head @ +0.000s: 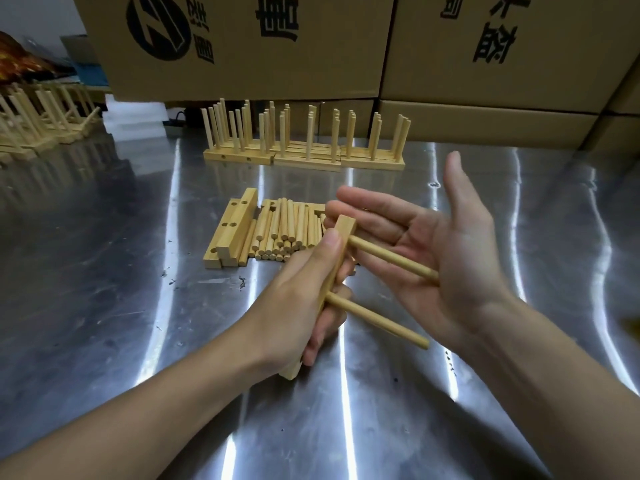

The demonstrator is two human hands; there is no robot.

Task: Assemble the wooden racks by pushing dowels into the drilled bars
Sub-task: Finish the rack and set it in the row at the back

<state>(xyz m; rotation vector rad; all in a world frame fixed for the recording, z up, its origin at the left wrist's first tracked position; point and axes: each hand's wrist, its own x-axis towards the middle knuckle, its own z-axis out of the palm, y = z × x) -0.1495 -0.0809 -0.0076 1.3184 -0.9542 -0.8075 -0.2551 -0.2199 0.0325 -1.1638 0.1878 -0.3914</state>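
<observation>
Head view, only one.

- Left hand [304, 292] grips a drilled bar [346, 226], fingers curled round its middle, held above the steel counter [104, 306]. Its long axis runs from near-low to far-high, leaning slightly right.
- Two dowels seated in the bar, both pointing right and a little toward the viewer: upper dowel [391, 258], lower dowel [377, 320]. They look roughly parallel.
- Right hand [450, 258] spread, fingers straight, palm facing the upper dowel's free end. Touching or just short of it, cannot tell.
- Behind the hands: loose dowels [287, 230] in a pile, spare bars [232, 237] just left of it, finished racks [304, 143] farther back before the cardboard boxes [242, 46].

Judgement on risk: a palm push not in line with the dowel could cock it in its hole and jam it or split the bar. The bar is held in the air by a single grip, so a hard push may twist it in the fingers. Seating depth not readable here; uneven dowels likely if one goes unchecked.
</observation>
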